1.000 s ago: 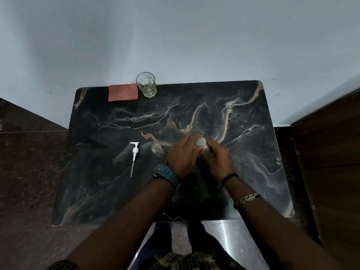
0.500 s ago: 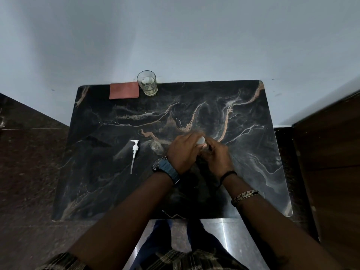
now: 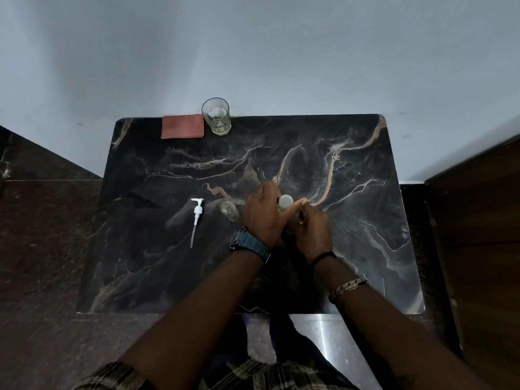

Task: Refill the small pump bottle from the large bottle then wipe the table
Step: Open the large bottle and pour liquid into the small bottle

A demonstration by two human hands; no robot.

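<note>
Dark marble table (image 3: 351, 249): both hands remain mid-frame. Left hand (image 3: 264, 218) and right hand (image 3: 312, 232) still clasp the white-capped large bottle (image 3: 285, 202). Open room lies right.

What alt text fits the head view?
Both hands, left hand and right hand, grip a white-capped bottle on a dark marble table. A detached pump and small bottle lie left.

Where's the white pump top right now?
In the head view, the white pump top lies flat on the dark marble table, left of centre, just left of the small clear bottle and apart from both hands.
</note>
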